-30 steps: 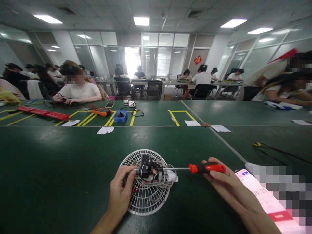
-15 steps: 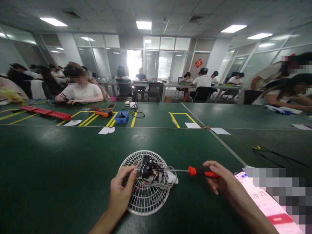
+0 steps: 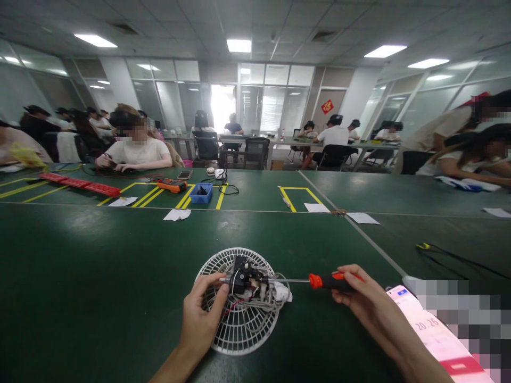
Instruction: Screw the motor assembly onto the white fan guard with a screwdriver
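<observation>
A round white fan grille [image 3: 239,340] lies on the green table. On it rests a black motor assembly [image 3: 239,276] with wires and a white plug-like part [image 3: 281,291] at its right. My left hand [image 3: 203,308] pinches the left end of the assembly, around a small metal shaft, between thumb and fingers. My right hand [image 3: 365,298] is closed on the handle of a red and black screwdriver [image 3: 329,281]. Its metal shank points left and the tip meets the right side of the assembly; the exact contact point is too small to make out.
A phone [image 3: 435,330] lies at the lower right. Farther back are a blue bin [image 3: 201,193], an orange multimeter [image 3: 172,185], red trays [image 3: 80,183], paper sheets [image 3: 177,214] and a black cable with a yellow end [image 3: 423,246]. Several people sit at tables beyond.
The fingers of my right hand have shifted their grip around the screwdriver handle. The view has tilted slightly; the assembly and grille stay in place under my left hand.
</observation>
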Available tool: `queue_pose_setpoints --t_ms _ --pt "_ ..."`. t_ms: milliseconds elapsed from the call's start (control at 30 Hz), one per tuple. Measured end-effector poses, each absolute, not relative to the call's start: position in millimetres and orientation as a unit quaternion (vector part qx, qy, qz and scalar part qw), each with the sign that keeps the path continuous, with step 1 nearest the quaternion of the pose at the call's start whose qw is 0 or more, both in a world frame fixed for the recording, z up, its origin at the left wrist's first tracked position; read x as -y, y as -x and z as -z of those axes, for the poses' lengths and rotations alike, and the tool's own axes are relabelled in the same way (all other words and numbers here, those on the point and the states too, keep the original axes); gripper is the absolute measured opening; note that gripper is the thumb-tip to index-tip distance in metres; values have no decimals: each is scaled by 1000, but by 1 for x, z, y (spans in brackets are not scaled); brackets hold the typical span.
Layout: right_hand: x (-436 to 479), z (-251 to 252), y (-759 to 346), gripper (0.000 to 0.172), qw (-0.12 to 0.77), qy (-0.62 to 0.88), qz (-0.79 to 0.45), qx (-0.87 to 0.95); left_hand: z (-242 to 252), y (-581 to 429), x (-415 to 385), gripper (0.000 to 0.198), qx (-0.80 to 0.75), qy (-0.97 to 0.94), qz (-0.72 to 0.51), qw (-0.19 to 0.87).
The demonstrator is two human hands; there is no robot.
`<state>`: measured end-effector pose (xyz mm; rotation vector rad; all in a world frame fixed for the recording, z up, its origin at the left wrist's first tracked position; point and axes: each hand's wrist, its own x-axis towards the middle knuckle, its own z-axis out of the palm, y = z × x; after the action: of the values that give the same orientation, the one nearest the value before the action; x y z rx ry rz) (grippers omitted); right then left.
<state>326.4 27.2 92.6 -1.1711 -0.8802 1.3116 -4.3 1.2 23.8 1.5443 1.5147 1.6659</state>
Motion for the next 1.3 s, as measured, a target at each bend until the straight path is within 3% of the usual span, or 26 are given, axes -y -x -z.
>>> queue_pose_setpoints --t_ms 233,400,800,967,1067,1300 --pt "-25 -83 -323 43 611 441 -574 320 -21 5 -1 30 -555 -542 -590 221" --pt "-27 -81 -316 23 620 461 -535 341 -27 7 -1 35 -567 -535 -588 216" --pt "-30 -75 -319 29 624 473 -515 349 -29 6 -3 26 -559 -530 -601 213" --pt "-25 -82 -312 42 638 434 -548 322 -28 7 -2 25 -558 -522 -606 221" --pt "-27 -81 -313 32 642 441 -537 322 -27 7 -2 23 -551 -518 -614 229" --pt "-31 -80 -323 47 504 594 -438 449 -25 9 -1 20 -551 -524 -615 210"
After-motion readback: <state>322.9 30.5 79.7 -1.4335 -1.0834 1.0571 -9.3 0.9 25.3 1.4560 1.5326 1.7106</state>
